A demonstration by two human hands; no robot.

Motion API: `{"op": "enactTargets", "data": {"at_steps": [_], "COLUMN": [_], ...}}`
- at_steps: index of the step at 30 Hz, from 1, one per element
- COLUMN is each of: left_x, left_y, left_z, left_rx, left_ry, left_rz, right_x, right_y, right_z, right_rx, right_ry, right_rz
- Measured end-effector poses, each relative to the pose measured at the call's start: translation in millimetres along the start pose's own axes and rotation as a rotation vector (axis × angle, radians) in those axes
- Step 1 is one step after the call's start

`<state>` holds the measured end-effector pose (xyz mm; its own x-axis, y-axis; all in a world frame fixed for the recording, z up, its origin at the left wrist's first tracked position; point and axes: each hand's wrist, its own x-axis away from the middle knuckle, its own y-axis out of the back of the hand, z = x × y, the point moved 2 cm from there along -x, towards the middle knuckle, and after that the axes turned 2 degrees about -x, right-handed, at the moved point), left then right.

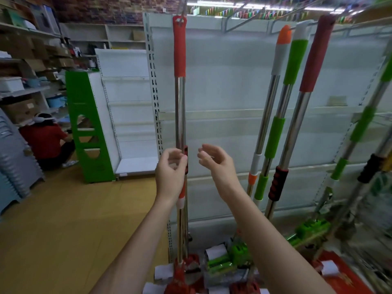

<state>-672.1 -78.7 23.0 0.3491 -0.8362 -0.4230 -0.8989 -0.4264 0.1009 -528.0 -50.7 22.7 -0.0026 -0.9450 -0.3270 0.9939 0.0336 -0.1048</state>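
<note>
A mop with a steel pole (179, 102) and a red foam grip (179, 49) hangs upright from a hook at the top of a white shelf panel (222, 81). Its red mop head (186, 266) is near the floor. My left hand (169, 170) is raised just left of the pole, fingers loosely curled, fingertips at the pole's small red clamp (186, 151); no firm grip shows. My right hand (216, 162) hovers a little right of the pole, fingers relaxed, holding nothing.
More mops hang to the right: an orange-and-white one (265, 124), a green-gripped one (275, 134) and a dark-red one (297, 115), with green mop heads (237, 255) below. A green-and-white shelf unit (84, 124) stands to the left. A person in red (44, 141) crouches beyond it.
</note>
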Motion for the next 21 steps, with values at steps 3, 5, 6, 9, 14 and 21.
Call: {"op": "enactTargets", "data": {"at_steps": [3,5,6,9,14,21], "left_x": [19,32,37,60,82,110], "left_y": [-17,-30,-36,-56,-84,-143], "left_z": [-18,-35,-44,-71,-100,-119], "left_rx": [0.186,0.265,0.293,0.321,0.335,0.372], "left_ry": [0.078,0.083,0.069,0.02,-0.044,-0.041], "left_rz": [0.167,0.218,0.237,0.322,0.402,0.419], "right_x": [20,33,39,60,82,97], "right_y": [28,50,61,99,139,209], "right_z": [12,22,27,43,73,87], "right_rx": [-0.071,-0.124,-0.152,-0.169,-0.173,-0.19], "right_ry": [0.002,0.015,0.028,0.058,0.108,0.109], "right_rz": [0.006,-0.011,-0.015,-0.019,-0.022,-0.065]}}
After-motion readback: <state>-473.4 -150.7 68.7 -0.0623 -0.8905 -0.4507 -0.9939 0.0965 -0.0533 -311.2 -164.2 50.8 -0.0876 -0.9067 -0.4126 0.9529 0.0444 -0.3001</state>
